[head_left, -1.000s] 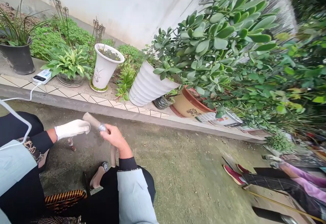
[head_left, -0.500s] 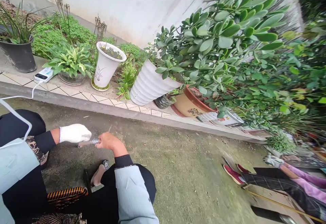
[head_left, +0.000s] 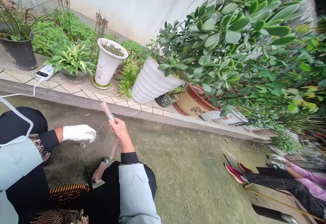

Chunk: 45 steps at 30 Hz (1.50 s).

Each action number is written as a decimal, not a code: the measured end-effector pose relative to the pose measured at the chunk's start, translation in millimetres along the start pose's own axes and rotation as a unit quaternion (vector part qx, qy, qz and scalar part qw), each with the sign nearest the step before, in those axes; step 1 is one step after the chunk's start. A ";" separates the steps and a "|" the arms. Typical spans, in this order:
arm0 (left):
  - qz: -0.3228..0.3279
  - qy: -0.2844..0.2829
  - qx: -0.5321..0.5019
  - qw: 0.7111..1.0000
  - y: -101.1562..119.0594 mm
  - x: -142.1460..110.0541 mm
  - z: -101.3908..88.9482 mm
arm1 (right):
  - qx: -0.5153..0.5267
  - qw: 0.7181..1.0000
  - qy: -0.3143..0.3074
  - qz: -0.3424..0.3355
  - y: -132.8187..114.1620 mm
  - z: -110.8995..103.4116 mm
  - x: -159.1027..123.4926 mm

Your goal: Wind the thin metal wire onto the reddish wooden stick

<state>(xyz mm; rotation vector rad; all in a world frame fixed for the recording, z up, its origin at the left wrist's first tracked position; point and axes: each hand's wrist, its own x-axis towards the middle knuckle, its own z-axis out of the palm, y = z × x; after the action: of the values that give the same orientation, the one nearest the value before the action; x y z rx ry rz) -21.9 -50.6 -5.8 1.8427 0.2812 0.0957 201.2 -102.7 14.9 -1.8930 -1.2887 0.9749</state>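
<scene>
My left hand (head_left: 79,133), in a white knit glove, is closed with its fingertips pinching a thin wire or thread (head_left: 102,125). This strand runs up to the right towards my right hand (head_left: 119,130), which is bare and wrapped round a pale wooden stick (head_left: 106,109). Silvery strand (head_left: 111,117) is wound round the stick just above my fingers. The stick tilts, its upper end leaning up and to the left. A pale length, perhaps its lower part, shows below my right hand. Beneath my gloved hand is a small roundish object (head_left: 82,144) that I cannot make out.
Along a tiled ledge (head_left: 84,94) stand a white pot (head_left: 105,66), a ribbed white planter (head_left: 150,81) and a brown pot (head_left: 193,101). A white device (head_left: 45,72) with a cable lies there. At right, another person's red shoe (head_left: 233,173) and gloved hands show.
My right hand has moved up and right, swinging the stick from nearly level to tilted upward. The hands are farther apart, with the strand stretched between them.
</scene>
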 end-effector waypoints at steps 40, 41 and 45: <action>-0.083 0.081 -0.054 0.992 -18.9 7.0 -5.1 | 0.074 0.978 -0.168 -0.102 -8.6 -11.9 -19.5; -0.078 0.063 -0.056 0.993 -19.1 6.9 -3.1 | 0.077 0.988 -0.107 -0.081 -7.5 -14.0 -15.6; -0.029 -0.027 -0.057 0.998 -9.2 4.0 2.4 | -0.161 0.986 0.033 -0.015 0.4 -11.1 -2.5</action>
<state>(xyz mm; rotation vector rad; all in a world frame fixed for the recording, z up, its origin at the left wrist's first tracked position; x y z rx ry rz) -18.8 -49.4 -15.6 1.7205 0.2847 0.0209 210.2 -106.2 20.9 -2.1205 -1.5023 0.7147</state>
